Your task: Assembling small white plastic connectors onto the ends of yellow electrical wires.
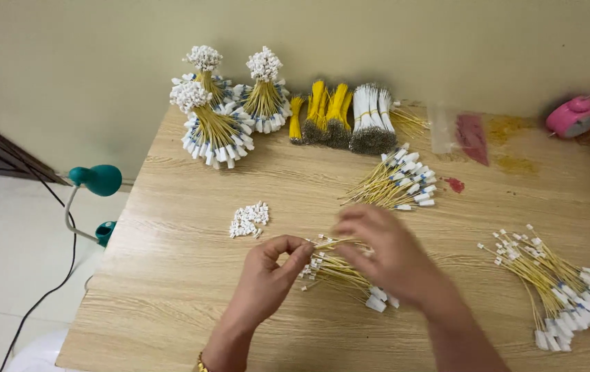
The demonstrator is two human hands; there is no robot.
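I look down on a wooden desk [171, 275] and see both hands working over a loose pile of yellow wires [340, 270] near the front edge, about midway along it. My left hand [267, 279] has thumb and forefinger pinched together on something small at the pile's left end, most likely 1 wire tip or a white cap, though I cannot tell which. My right hand [388, 255] is blurred, its fingers curled over the pile's right part; I cannot tell whether it grips a wire or only rests there. A small heap of white caps [249, 220] lies just left of the pile, apart from it. By my judgement a good share is done: 3 tied upright bundles [222, 103] with white capped tops stand at the far left corner, and 2 fanned-out sets of capped wires lie flat, one [398, 180] toward the middle, another [564, 293] by the right edge. Still untouched, it seems, are the yellow and white wire bunches [350, 117] along the far edge. A teal lamp [98, 180] stands off the left edge.
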